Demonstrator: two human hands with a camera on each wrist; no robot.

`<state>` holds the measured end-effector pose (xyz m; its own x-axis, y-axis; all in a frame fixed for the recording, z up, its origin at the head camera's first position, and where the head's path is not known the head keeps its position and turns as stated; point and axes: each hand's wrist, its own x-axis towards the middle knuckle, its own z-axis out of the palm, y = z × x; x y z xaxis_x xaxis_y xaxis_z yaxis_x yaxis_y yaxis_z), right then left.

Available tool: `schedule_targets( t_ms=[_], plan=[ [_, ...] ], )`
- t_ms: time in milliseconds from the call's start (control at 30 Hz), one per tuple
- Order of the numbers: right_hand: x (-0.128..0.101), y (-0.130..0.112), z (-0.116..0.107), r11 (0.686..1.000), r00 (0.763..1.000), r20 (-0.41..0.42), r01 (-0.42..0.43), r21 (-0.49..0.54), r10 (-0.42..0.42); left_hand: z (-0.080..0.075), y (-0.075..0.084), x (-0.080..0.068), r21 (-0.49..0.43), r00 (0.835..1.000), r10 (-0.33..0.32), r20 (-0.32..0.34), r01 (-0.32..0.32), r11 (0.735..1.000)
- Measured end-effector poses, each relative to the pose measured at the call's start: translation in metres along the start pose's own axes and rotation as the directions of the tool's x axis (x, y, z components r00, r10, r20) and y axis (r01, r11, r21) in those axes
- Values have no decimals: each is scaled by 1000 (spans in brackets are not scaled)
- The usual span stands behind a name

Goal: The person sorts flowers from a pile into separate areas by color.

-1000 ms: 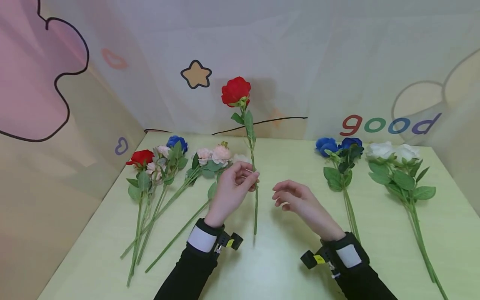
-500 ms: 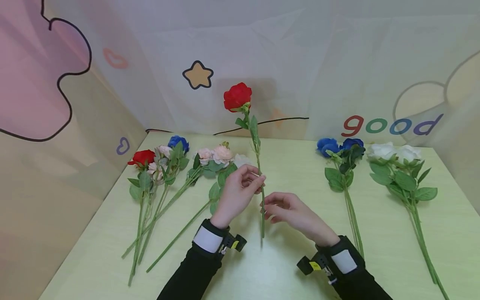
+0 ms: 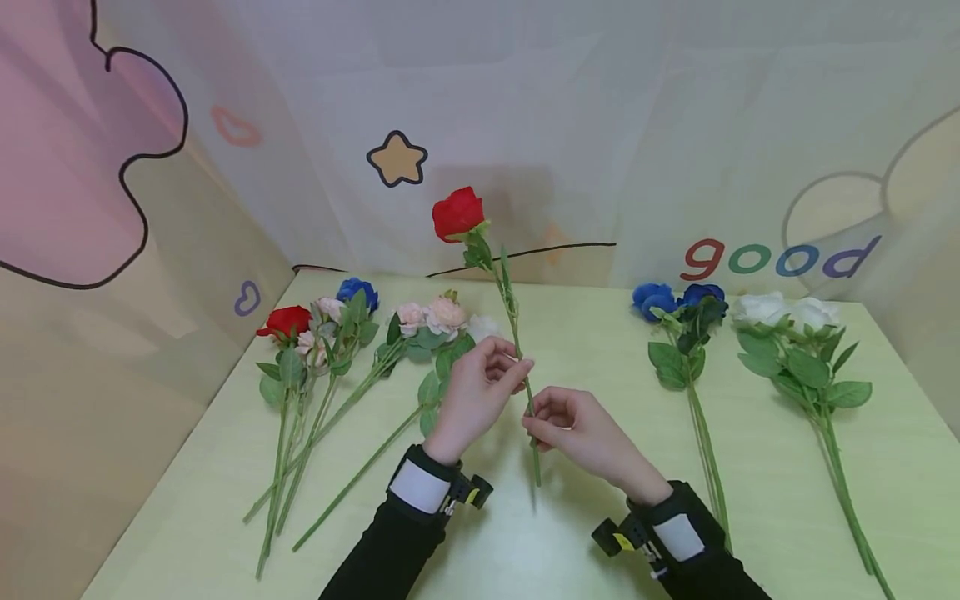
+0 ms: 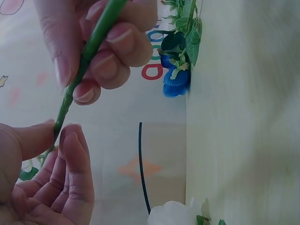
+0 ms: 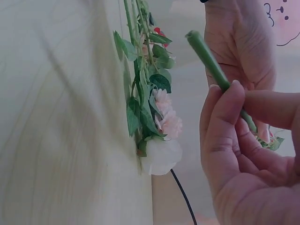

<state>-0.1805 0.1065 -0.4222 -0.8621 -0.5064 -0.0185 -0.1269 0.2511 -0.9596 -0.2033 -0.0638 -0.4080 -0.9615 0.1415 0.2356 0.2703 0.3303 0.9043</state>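
A red rose (image 3: 457,215) with a long green stem stands nearly upright above the table, its bloom leaning left. My left hand (image 3: 480,392) pinches the stem around its middle between thumb and fingers. Lower down, my right hand (image 3: 573,429) also pinches the stem, just above its cut end. In the left wrist view both hands show on the green stem (image 4: 96,35), one above the other. The right wrist view shows the stem's cut end (image 5: 199,42) jutting past the right fingertips. Behind the left hand lies a white rose (image 3: 483,327), partly hidden.
On the table (image 3: 480,550), pink flowers (image 3: 444,315) lie left of centre. Further left is a bunch with a red rose (image 3: 287,322) and a blue rose (image 3: 358,293). Blue roses (image 3: 678,302) and white roses (image 3: 787,310) lie right. A printed cloth (image 3: 570,100) hangs behind.
My right hand has come in from the right and now pinches the lower stem. The red rose has lowered, its bloom tipping left, while my left hand keeps its grip and shifts slightly right.
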Motion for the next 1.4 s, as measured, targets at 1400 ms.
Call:
schedule_targets(
  t_ms=[1400],
  plan=[
    [-42,5,-70,962,963,22,-268,-42,269,-17,-3,1,138,999,45,6,-45,989]
  ],
)
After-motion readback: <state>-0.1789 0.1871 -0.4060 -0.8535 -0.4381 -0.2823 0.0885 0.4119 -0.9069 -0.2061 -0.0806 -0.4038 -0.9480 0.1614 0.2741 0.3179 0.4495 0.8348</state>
